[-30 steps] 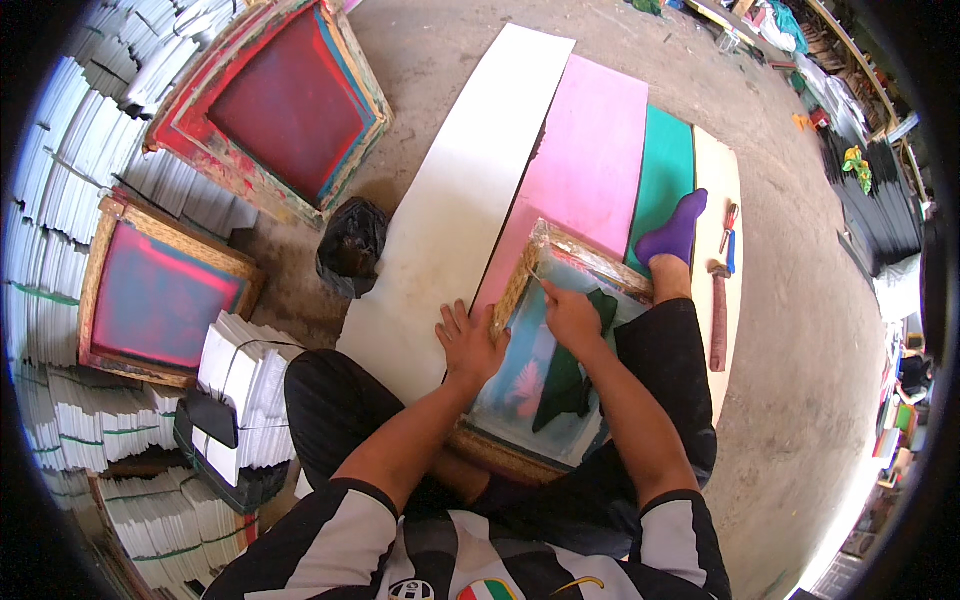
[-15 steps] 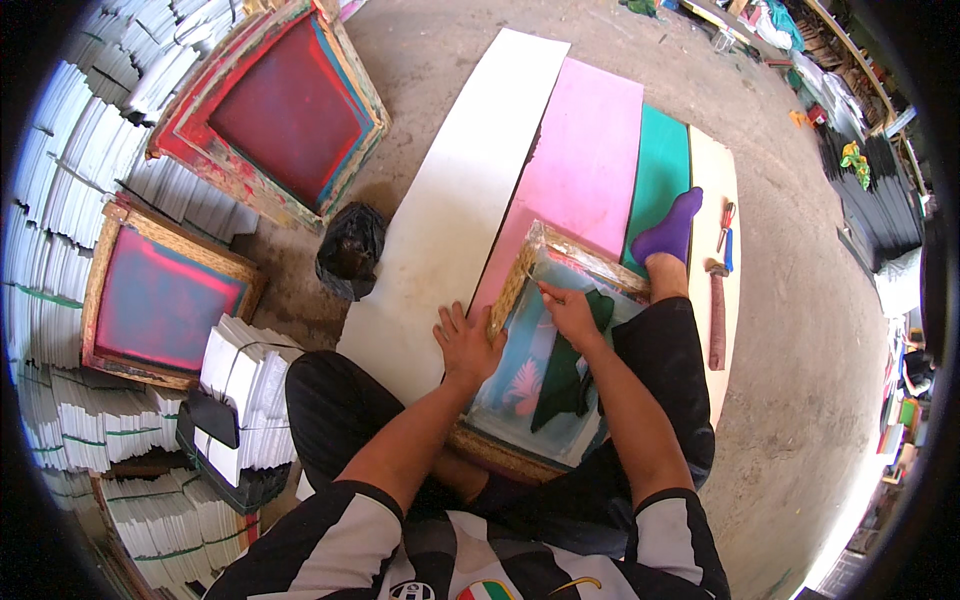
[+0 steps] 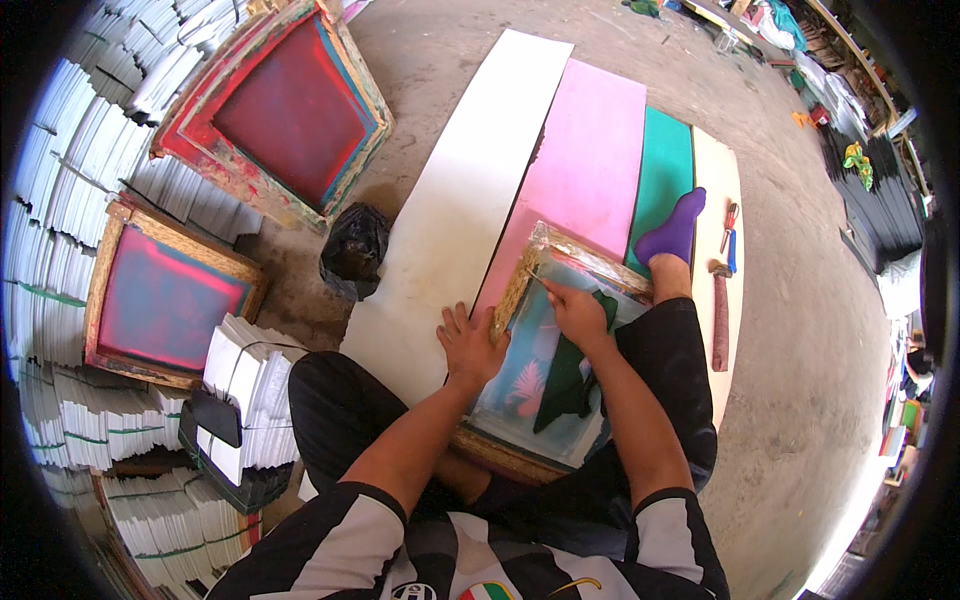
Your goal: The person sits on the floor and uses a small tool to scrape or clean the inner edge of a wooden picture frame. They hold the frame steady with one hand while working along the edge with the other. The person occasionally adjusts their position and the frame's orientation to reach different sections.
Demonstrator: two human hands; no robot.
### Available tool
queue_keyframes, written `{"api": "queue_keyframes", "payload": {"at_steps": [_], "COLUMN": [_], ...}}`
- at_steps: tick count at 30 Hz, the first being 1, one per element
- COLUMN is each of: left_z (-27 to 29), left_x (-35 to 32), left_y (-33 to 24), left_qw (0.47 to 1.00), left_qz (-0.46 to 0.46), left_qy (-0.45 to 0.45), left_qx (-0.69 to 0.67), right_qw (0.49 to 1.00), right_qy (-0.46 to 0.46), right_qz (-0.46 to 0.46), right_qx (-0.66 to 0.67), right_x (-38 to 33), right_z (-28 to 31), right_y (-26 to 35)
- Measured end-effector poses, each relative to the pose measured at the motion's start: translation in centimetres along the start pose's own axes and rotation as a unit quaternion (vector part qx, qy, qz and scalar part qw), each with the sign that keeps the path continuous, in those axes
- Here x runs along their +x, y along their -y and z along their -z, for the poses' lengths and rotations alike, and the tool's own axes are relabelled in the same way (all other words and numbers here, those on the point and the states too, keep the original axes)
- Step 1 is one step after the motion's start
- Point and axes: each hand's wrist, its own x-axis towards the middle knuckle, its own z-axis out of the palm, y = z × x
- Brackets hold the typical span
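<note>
Between my legs lies a wooden screen-printing frame (image 3: 515, 290) with a pale blue mesh (image 3: 535, 345) and a pink leaf-like pattern. My left hand (image 3: 470, 345) rests against its left rail, fingers spread, partly over the white board. My right hand (image 3: 578, 312) is closed round a slim tool (image 3: 537, 275) whose thin tip meets the inner edge of the frame near its far left corner. What kind of tool it is cannot be made out. A dark green cloth (image 3: 570, 385) lies on the mesh below my right hand.
White (image 3: 465, 170), pink (image 3: 585, 150), green (image 3: 663, 165) and cream (image 3: 712, 180) boards cover the floor. A hammer (image 3: 720, 320) and a red-handled screwdriver (image 3: 730, 222) lie at the right. Left are a black plastic bag (image 3: 353, 250), red-stained frames (image 3: 290, 110) and tied paper stacks (image 3: 250, 375).
My right hand has shifted very slightly, with the slim tool's tip still by the frame's inner edge. My left hand stays on the left rail.
</note>
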Motion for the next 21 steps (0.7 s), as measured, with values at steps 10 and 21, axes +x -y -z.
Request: {"api": "queue_keyframes", "payload": {"at_steps": [10,21], "left_z": [0.6,0.1], "left_x": [0.2,0.2], "left_y": [-0.2,-0.2], "left_qw": [1.000,1.000], "left_qz": [0.004,-0.008], "left_qy": [0.022,0.011], "left_qx": [0.005,-0.013], "right_qw": [0.877,0.984], "right_qy": [0.184,-0.021], "right_qz": [-0.246,-0.147], "right_qx": [0.370,0.098], "right_x": [2.0,-1.1], "right_z": [3.2,-2.0], "right_y": [0.8,2.1]}}
